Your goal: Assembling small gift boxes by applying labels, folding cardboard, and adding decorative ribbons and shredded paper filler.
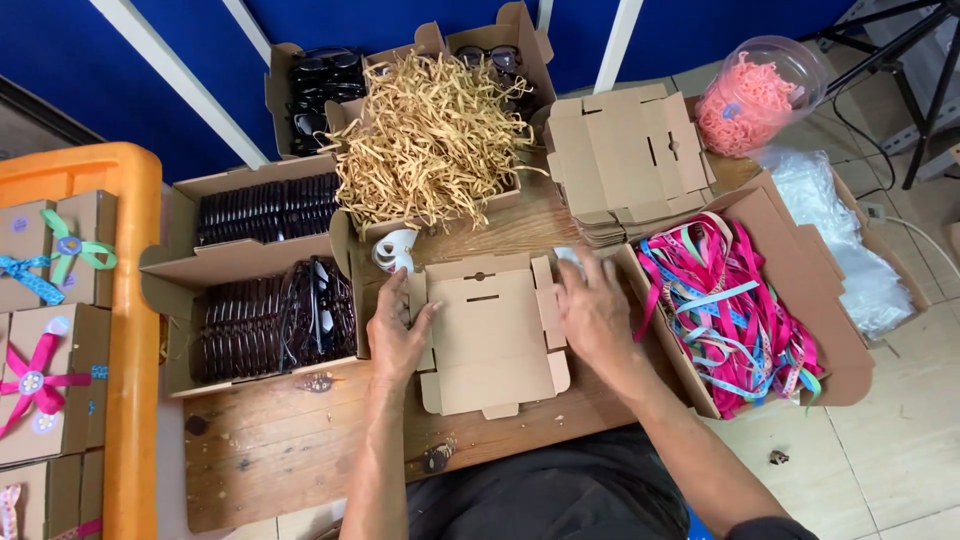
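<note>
A flat, unfolded brown cardboard box blank (490, 335) lies on the wooden table (280, 450) in front of me. My left hand (398, 335) rests on its left flap, fingers spread and pressing the edge. On the right flap is my right hand (597, 312), fingers bent over the cardboard edge. Neither hand lifts the blank off the table. A white tape roll (394, 250) sits just beyond my left hand.
Behind the blank: a box of tan paper shreds (430, 135), a stack of flat box blanks (625, 160), boxes of dark sunglasses (270, 300). Right: a box of coloured ribbons (730, 310), a jar of pink pieces (755, 95). Left: an orange crate (130, 330) with decorated boxes.
</note>
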